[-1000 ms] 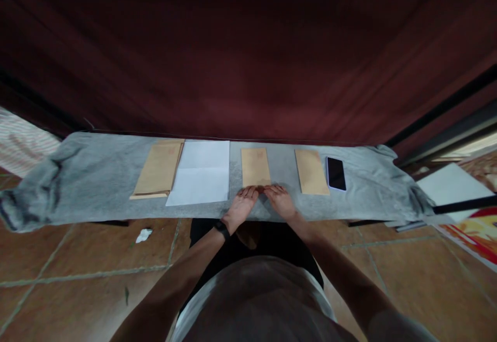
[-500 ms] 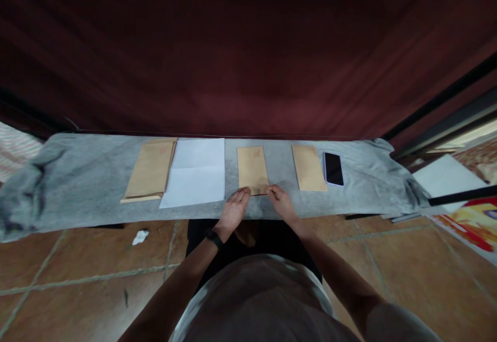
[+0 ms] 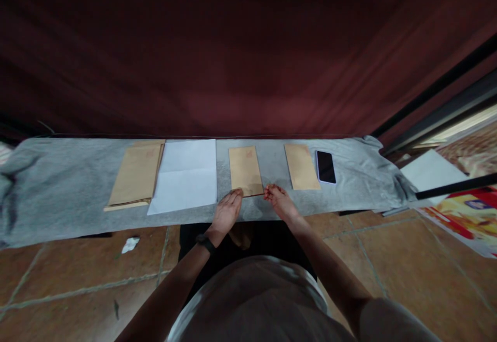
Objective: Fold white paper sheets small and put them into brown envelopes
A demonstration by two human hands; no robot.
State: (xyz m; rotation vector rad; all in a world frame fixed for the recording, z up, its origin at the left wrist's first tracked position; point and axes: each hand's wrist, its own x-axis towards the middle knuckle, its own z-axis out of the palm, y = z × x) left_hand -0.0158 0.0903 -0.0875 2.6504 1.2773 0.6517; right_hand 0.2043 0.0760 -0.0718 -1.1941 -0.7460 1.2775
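Observation:
A brown paper envelope (image 3: 245, 167) lies at the middle of the cloth-covered table, its lower edge towards me showing a thin dark reddish line. My left hand (image 3: 228, 211) is closed over its lower left corner, fingers close together on the paper. At the lower right corner, my right hand (image 3: 282, 202) has curled fingers with the tips at the envelope's edge; their exact hold is small and partly hidden. To the right lies another brown envelope (image 3: 302, 167). Left of my hands is a white sheet of paper (image 3: 184, 176) with a crease across it, touching a stack of larger brown envelopes (image 3: 135, 174).
A phone (image 3: 325, 167) with a dark screen lies right of the envelopes. Grey cloth (image 3: 73, 187) covers the narrow table, and a dark red curtain (image 3: 240, 73) hangs behind it. Dark bars (image 3: 458, 185) and a printed red and yellow box (image 3: 469, 218) are at the right.
The view has shifted slightly, moving the things on the table a little left in the picture. My right fingers have loosened a little at the envelope's corner; my left hand stays on its corner.

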